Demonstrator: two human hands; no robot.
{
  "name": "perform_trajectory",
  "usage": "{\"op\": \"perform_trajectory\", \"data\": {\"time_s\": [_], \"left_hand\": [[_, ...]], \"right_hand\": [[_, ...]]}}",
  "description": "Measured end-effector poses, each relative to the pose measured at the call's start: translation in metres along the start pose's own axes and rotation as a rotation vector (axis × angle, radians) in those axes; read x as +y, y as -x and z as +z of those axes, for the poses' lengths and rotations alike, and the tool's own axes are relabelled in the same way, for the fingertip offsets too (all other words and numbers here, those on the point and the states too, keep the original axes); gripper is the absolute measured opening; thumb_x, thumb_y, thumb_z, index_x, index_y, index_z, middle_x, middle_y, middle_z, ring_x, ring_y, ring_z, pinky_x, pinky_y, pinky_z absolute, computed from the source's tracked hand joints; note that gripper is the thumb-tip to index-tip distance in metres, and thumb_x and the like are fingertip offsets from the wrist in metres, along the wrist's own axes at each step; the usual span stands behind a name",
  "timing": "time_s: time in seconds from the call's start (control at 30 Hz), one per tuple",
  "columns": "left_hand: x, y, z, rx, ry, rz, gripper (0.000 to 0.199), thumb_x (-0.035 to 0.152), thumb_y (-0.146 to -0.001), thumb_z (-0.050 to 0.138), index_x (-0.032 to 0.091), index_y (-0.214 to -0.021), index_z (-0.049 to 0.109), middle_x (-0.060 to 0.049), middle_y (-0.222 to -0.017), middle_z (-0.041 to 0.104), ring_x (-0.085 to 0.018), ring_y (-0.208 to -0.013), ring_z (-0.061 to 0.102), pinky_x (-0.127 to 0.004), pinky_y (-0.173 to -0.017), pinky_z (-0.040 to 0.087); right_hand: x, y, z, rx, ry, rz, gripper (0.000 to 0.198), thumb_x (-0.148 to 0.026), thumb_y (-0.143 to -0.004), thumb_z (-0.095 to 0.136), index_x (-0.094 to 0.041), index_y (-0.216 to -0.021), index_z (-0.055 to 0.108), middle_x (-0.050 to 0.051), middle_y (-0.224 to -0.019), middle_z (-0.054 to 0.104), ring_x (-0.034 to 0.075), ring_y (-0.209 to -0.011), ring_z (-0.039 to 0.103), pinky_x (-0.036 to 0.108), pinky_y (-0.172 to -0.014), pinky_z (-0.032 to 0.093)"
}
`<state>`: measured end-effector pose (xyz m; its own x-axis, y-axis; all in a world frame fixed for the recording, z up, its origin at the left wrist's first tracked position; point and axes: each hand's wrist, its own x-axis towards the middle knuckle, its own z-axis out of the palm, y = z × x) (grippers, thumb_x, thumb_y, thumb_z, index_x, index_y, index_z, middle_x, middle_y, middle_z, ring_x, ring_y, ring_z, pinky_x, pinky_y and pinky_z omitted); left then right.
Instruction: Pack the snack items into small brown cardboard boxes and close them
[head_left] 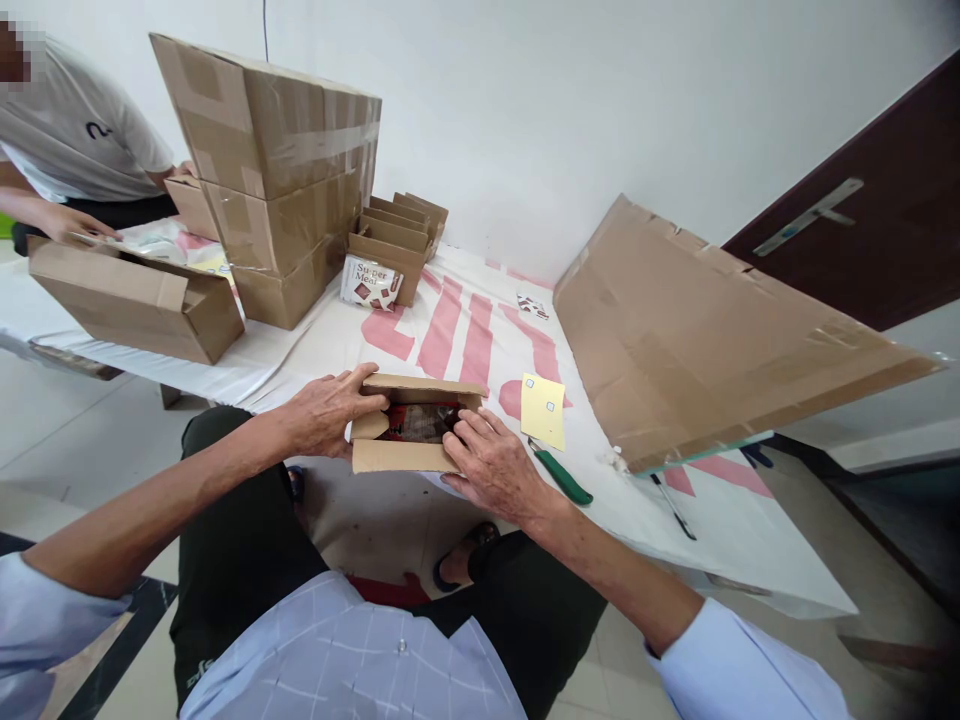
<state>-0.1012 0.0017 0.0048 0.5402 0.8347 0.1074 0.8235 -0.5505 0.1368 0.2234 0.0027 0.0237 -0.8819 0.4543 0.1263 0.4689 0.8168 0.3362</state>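
A small open cardboard box (pixel 409 459) rests at the front edge of the table, its flaps raised. Inside lies a dark, shiny packet with red parts (pixel 420 424). My left hand (pixel 330 408) grips the box's left end, thumb over the rim. At the right end, my right hand (pixel 496 460) is closed around the box with its fingers bent over the opening; the fingertips are partly hidden inside. Just right of that hand lie a yellow sheet with small stickers (pixel 543 410) and a green-handled knife (pixel 564 476).
Taped cartons (pixel 300 150) are stacked at the back left, beside upright small boxes (pixel 397 235) and a white "Super Meal" packet (pixel 371 284). A large cardboard panel (pixel 705 330) leans on the right near a pen (pixel 675 508). A co-worker sits left behind a long open box (pixel 127 300).
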Motion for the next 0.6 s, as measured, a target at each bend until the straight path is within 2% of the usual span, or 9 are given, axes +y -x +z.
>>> {"op": "perform_trajectory", "data": {"time_s": [0.1,0.2,0.3,0.47,0.6], "left_hand": [[-0.005,0.007,0.002,0.039,0.065,0.023,0.069,0.032,-0.074,0.093,0.029,-0.136,0.062,-0.017,-0.167,0.036,-0.037,-0.121,0.071,-0.048,-0.096,0.063],[-0.011,0.014,0.003,0.068,0.134,0.053,0.078,0.042,-0.072,0.097,0.029,-0.139,0.06,-0.019,-0.172,0.029,-0.037,-0.119,0.071,-0.048,-0.092,0.064],[-0.015,0.02,0.007,0.127,0.205,0.09,0.075,0.047,-0.076,0.096,0.026,-0.138,0.06,-0.021,-0.174,0.027,-0.038,-0.125,0.069,-0.05,-0.095,0.064],[-0.018,0.028,0.026,0.293,0.395,0.127,0.07,0.046,-0.077,0.096,0.026,-0.133,0.06,-0.021,-0.164,0.041,-0.039,-0.137,0.063,-0.05,-0.106,0.062],[-0.016,0.033,0.039,0.431,0.522,0.121,0.068,0.05,-0.08,0.094,0.026,-0.131,0.058,-0.022,-0.162,0.047,-0.037,-0.142,0.059,-0.045,-0.1,0.065]], "right_hand": [[0.0,0.005,-0.005,0.072,0.031,0.027,0.042,-0.046,-0.094,0.084,-0.015,-0.118,0.07,0.017,-0.117,0.072,0.038,-0.129,0.06,0.053,-0.116,0.046],[0.004,0.01,-0.011,0.118,0.056,0.069,0.037,-0.046,-0.095,0.083,-0.016,-0.114,0.071,0.016,-0.111,0.071,0.037,-0.12,0.06,0.052,-0.111,0.047],[0.013,0.016,-0.013,0.137,0.048,0.122,0.03,-0.044,-0.093,0.084,-0.019,-0.105,0.072,0.015,-0.107,0.07,0.036,-0.112,0.059,0.049,-0.103,0.049],[0.025,0.031,-0.008,0.204,-0.01,0.161,0.019,-0.036,-0.093,0.084,-0.021,-0.097,0.072,0.014,-0.107,0.071,0.036,-0.116,0.058,0.046,-0.098,0.049],[0.027,0.04,0.001,0.263,-0.078,0.209,0.018,-0.035,-0.095,0.082,-0.02,-0.098,0.072,0.012,-0.107,0.071,0.033,-0.109,0.059,0.045,-0.094,0.049]]}}
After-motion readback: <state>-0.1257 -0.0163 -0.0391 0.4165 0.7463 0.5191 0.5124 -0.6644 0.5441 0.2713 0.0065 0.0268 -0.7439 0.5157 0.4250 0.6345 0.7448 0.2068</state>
